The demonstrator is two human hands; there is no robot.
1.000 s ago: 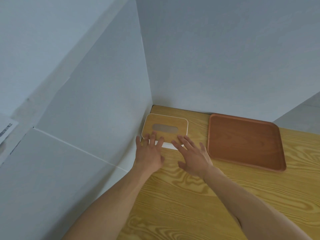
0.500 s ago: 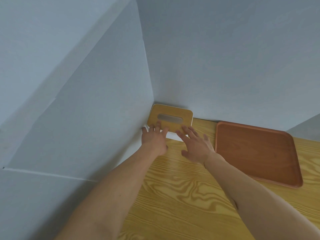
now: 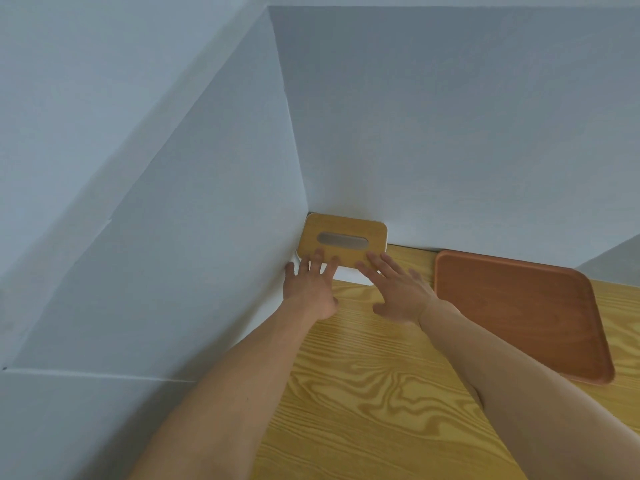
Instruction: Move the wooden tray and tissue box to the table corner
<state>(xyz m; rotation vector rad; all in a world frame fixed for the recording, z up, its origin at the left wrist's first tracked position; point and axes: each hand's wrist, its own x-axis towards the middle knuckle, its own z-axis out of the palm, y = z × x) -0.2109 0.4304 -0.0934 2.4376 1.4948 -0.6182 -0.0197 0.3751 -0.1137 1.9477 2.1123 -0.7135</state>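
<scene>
The tissue box (image 3: pixel 343 239), white with a light wooden lid and an oval slot, sits in the far left corner of the table, against both walls. My left hand (image 3: pixel 311 289) lies flat with spread fingers, its fingertips on the near edge of the lid. My right hand (image 3: pixel 398 289) is also flat, fingertips on the lid's near right corner. Neither hand grips the box. The reddish-brown wooden tray (image 3: pixel 519 313) lies empty on the table to the right of the box, its far edge near the back wall.
Pale blue-grey walls (image 3: pixel 450 133) close the table (image 3: pixel 374 393) at the back and left. The light wood tabletop stretches toward me between my forearms and under the tray.
Both hands have slid the tissue box away from me into the corner, until it meets the back wall. The tray has stayed in its place.
</scene>
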